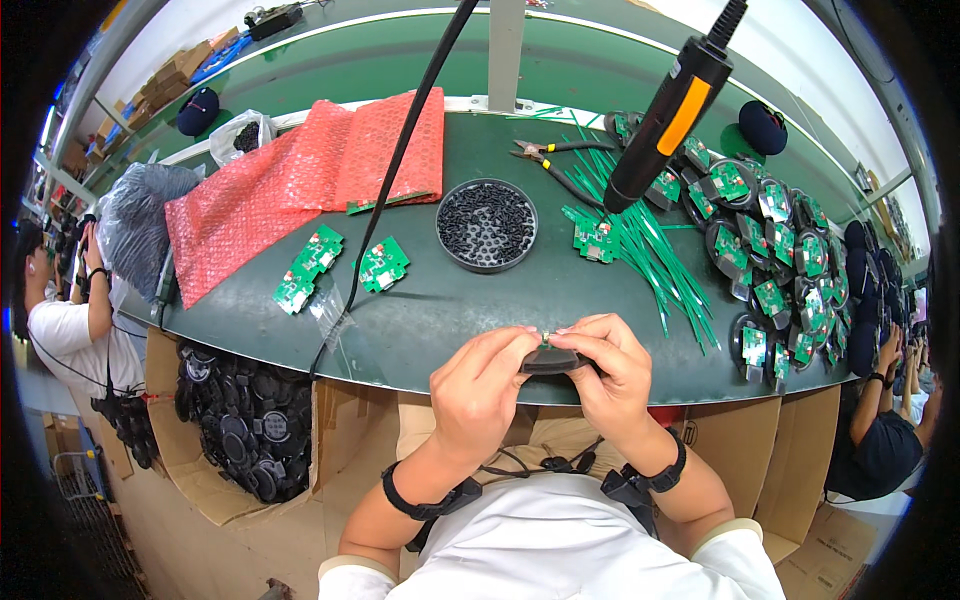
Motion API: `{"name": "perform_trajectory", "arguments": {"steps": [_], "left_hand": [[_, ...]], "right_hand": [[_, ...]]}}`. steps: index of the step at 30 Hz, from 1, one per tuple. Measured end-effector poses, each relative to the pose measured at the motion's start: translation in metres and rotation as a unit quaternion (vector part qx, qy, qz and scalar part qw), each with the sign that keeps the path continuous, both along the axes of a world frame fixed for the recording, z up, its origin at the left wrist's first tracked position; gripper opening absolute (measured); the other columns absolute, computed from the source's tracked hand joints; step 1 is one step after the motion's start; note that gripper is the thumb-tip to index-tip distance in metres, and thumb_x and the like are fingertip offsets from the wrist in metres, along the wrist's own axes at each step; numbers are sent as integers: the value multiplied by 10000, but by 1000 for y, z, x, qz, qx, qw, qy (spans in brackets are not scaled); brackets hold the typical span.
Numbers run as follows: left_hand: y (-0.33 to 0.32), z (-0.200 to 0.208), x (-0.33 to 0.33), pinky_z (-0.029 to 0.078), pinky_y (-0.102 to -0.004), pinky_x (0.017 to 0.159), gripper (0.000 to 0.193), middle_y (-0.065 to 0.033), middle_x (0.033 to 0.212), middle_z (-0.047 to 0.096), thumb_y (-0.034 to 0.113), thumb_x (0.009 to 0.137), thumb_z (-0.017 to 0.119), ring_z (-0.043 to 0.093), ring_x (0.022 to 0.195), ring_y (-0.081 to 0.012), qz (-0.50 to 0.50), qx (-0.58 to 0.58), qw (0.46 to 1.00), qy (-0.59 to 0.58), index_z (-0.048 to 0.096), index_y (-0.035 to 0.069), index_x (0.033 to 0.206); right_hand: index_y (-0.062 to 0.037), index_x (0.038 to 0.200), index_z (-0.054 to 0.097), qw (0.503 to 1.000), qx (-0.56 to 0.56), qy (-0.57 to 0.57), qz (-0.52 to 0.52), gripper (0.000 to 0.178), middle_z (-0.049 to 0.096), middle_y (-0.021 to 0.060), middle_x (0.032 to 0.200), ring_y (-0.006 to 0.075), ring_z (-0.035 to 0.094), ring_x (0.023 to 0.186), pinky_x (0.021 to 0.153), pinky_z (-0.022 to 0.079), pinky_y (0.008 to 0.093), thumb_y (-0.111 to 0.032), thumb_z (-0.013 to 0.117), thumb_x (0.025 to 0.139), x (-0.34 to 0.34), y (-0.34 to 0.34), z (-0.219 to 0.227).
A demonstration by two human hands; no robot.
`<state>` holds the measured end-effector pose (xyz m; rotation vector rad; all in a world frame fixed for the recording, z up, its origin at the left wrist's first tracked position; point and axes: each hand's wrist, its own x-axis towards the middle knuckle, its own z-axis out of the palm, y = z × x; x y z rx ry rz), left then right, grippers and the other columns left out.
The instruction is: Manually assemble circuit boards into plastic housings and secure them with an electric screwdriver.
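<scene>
A black rounded plastic housing [550, 360] is held edge-on between my two hands, just over the near edge of the green table [440, 330]. My left hand [475, 390] grips it from the left, fingertips closed at its top. From the right, my right hand [615, 380] pinches it in the same way. A small light-coloured piece [546, 338] shows between the fingertips; its kind is too small to tell. Farther back sits a round dish [487, 268] of small black parts. An electric screwdriver [670, 120] with an orange panel hangs above the table, to the right.
Green circuit boards [310, 268] lie left, near pink bubble wrap [260, 210]. Cutting pliers [560, 165] and green strips [670, 280] lie right of the dish. Housings with boards [770, 250] are heaped at right. A cardboard box [165, 430] of black housings stands lower left; people work at both sides.
</scene>
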<state>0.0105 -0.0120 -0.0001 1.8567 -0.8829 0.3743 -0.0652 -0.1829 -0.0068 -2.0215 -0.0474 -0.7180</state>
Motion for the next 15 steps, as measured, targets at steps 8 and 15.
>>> {"name": "perform_trajectory", "arguments": {"steps": [8, 15], "left_hand": [[1, -5, 3, 632, -404, 863, 228, -146, 1053, 800, -26, 846, 812, 789, 985, -324, -19, -19, 1000, 2, 761, 12, 1065], [0, -8, 5, 649, -393, 857, 395, -131, 1021, 792, -156, 687, 730, 789, 988, -313, -27, -53, 998, -5, 770, 5, 1046]], "right_hand": [[-38, 1100, 817, 1000, -12, -7, 11, 397, 725, 125, 1011, 276, 716, 983, 851, 584, 364, 163, 743, 766, 1, -2, -1], [-49, 1094, 821, 999, -29, -15, 17, 414, 735, 115, 1011, 287, 718, 997, 862, 592, 373, 161, 739, 747, 1, -3, -2]]}}
